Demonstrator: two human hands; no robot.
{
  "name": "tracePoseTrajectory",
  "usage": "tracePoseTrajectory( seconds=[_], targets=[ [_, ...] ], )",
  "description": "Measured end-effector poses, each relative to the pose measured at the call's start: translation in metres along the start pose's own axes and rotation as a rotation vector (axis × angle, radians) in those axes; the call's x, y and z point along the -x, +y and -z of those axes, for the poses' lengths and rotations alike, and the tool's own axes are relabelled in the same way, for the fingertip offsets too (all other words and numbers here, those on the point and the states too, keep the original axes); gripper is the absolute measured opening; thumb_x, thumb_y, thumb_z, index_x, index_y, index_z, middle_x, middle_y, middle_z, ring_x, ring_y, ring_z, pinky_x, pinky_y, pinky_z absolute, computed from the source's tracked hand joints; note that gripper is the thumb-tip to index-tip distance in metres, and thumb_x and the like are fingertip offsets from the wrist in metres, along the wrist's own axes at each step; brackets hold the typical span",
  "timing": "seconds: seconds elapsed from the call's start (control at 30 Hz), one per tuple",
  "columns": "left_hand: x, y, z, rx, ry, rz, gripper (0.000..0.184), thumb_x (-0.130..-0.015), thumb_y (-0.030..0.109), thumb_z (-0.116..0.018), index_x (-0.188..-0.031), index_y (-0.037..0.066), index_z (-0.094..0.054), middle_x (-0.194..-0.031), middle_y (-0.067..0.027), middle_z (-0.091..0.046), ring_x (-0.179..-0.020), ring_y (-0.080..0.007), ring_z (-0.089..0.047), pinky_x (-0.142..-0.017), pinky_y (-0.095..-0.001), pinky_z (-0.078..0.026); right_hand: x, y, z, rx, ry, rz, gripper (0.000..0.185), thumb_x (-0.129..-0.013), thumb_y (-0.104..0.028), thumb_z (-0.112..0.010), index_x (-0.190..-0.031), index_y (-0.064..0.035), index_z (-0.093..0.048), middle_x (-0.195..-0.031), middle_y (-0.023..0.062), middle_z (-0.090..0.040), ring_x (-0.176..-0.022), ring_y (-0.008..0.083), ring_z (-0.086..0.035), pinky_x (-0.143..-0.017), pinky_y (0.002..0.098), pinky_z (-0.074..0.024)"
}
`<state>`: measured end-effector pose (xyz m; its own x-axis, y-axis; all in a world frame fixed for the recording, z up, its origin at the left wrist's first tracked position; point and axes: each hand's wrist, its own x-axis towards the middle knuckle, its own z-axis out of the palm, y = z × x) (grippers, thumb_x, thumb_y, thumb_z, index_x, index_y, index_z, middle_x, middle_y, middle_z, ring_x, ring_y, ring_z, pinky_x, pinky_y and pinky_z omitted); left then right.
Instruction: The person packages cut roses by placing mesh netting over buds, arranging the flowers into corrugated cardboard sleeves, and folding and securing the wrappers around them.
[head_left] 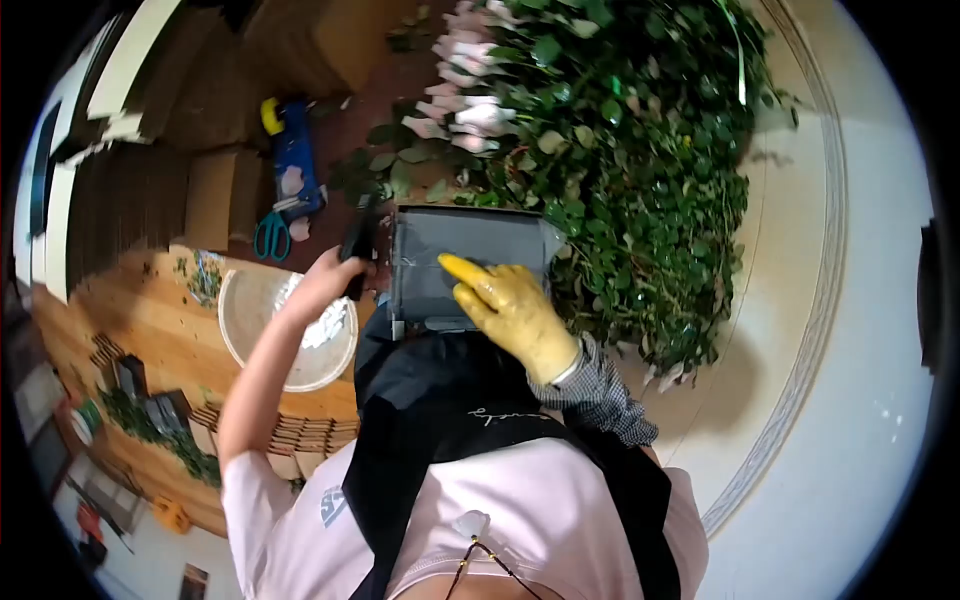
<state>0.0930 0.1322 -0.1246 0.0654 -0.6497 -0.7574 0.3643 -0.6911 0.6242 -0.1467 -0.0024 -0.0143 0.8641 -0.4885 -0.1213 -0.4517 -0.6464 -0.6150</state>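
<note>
My left hand (338, 278), bare, is closed around a long black tool (362, 235) whose exact kind I cannot make out. The tool stands upright in view, just left of a grey rectangular board (470, 228) with a dark rim. Over this board is my right hand (510, 310), in a yellow rubber glove with a checked sleeve cover. Its index finger and thumb are stretched out and apart, with nothing visible between them. Whether the glove touches the board I cannot tell. Pale pink roses (470, 115) with leafy stems (650, 200) lie beyond and right of the board.
Teal-handled scissors (271, 236) and a blue tool with a yellow end (292, 150) lie on the dark red tabletop (345, 130). Stacked cardboard (140, 200) stands at left. Below is a round white tub (232, 330) with pale scraps on the wooden floor (160, 330).
</note>
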Motion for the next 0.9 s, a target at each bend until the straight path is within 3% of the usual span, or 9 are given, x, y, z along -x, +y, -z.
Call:
tracePoseTrajectory(
  seconds=[0.03, 0.1, 0.17, 0.27, 0.33, 0.4, 0.5, 0.6, 0.9],
  targets=[
    [0.024, 0.007, -0.011, -0.179, 0.187, -0.053, 0.048, -0.088, 0.013, -0.062, -0.128, -0.009, -0.047, -0.105, -0.0189, -0.065, -0.091, -0.0254, -0.066, -0.082, -0.0335, -0.053, 0.012, -0.004, -0.001, -0.137, -0.021, -0.036, 0.047, -0.092, -0.015, -0.066, -0.138, -0.0128, -0.056, -0.087, 0.0113, -0.067, -0.083, 0.0256, -0.063, -0.078, 0.0363, -0.0501],
    [0.059, 0.010, -0.051, -0.555, 0.454, -0.540, 0.078, -0.082, 0.010, -0.069, -0.145, -0.008, -0.028, -0.125, -0.0278, -0.055, -0.114, -0.0315, -0.058, -0.096, -0.0391, -0.047, 0.029, -0.020, -0.004, -0.924, -0.156, -0.315, 0.056, -0.094, -0.021, -0.067, -0.145, -0.0122, -0.047, -0.096, 0.0059, -0.070, -0.088, 0.0149, -0.066, -0.081, 0.0318, -0.0506],
    [0.089, 0.023, -0.106, -0.744, 0.414, -0.529, 0.097, -0.077, 0.010, -0.075, -0.151, -0.006, -0.015, -0.141, -0.0320, -0.040, -0.135, -0.0366, -0.042, -0.111, -0.0426, -0.036, 0.046, -0.010, -0.034, -1.266, -0.157, -0.189, 0.063, -0.097, -0.024, -0.066, -0.151, -0.0083, -0.037, -0.110, 0.0084, -0.065, -0.096, 0.0152, -0.063, -0.091, 0.0280, -0.0485],
    [0.088, 0.029, -0.148, -0.751, 0.002, -0.949, 0.098, -0.076, 0.023, -0.081, -0.148, -0.006, -0.022, -0.147, -0.0290, -0.036, -0.140, -0.0416, -0.034, -0.117, -0.0512, -0.028, 0.060, 0.002, 0.001, -1.388, -0.050, -0.577, 0.039, -0.096, -0.024, -0.066, -0.129, -0.0061, -0.055, -0.096, 0.0051, -0.065, -0.080, 0.0117, -0.060, -0.073, 0.0265, -0.0496],
    [0.059, 0.041, -0.146, -0.977, -0.028, -1.067, 0.097, -0.075, 0.023, -0.082, -0.150, 0.001, -0.025, -0.152, -0.0203, -0.036, -0.141, -0.0421, -0.033, -0.118, -0.0510, -0.026, 0.087, 0.018, 0.023, -1.173, 0.081, -0.742, 0.021, -0.097, -0.022, -0.065, -0.108, -0.0052, -0.062, -0.073, -0.0012, -0.061, -0.063, 0.0106, -0.056, -0.061, 0.0256, -0.0472],
    [0.034, 0.050, -0.144, -1.124, 0.106, -1.063, 0.080, -0.078, 0.027, -0.079, -0.144, 0.004, -0.040, -0.151, -0.0179, -0.040, -0.142, -0.0372, -0.034, -0.118, -0.0502, -0.026, 0.118, 0.041, 0.017, -0.367, 0.316, -0.680, 0.036, -0.088, -0.035, -0.072, -0.112, -0.0097, -0.065, -0.083, 0.0144, -0.071, -0.074, 0.0225, -0.070, -0.067, 0.0359, -0.0544],
    [0.005, 0.023, -0.143, -1.285, 0.181, -1.024, 0.056, -0.081, 0.032, -0.075, -0.131, 0.011, -0.060, -0.152, -0.0122, -0.042, -0.141, -0.0306, -0.037, -0.118, -0.0468, -0.026, 0.134, 0.036, 0.040, 0.230, 0.035, -0.881, 0.041, -0.086, -0.042, -0.066, -0.114, -0.0120, -0.066, -0.077, 0.0168, -0.071, -0.073, 0.0356, -0.070, -0.069, 0.0450, -0.0559],
    [0.002, 0.015, -0.144, -1.312, 0.206, -1.012, 0.042, -0.082, 0.031, -0.073, -0.121, 0.015, -0.068, -0.152, -0.0106, -0.042, -0.141, -0.0289, -0.038, -0.117, -0.0453, -0.028, 0.149, 0.059, 0.031, 0.363, -0.042, -0.654, 0.042, -0.088, -0.044, -0.063, -0.113, -0.0106, -0.065, -0.076, 0.0161, -0.071, -0.070, 0.0352, -0.070, -0.067, 0.0452, -0.0559],
    [0.000, 0.015, -0.143, -1.202, 0.218, -1.066, 0.035, -0.079, 0.026, -0.077, -0.111, 0.012, -0.073, -0.149, -0.0113, -0.048, -0.139, -0.0319, -0.041, -0.114, -0.0478, -0.031, 0.128, 0.068, 0.053, 0.472, -0.351, -0.739, 0.041, -0.089, -0.044, -0.063, -0.110, -0.0093, -0.065, -0.084, 0.0157, -0.072, -0.077, 0.0319, -0.071, -0.073, 0.0420, -0.0568]
  ],
)
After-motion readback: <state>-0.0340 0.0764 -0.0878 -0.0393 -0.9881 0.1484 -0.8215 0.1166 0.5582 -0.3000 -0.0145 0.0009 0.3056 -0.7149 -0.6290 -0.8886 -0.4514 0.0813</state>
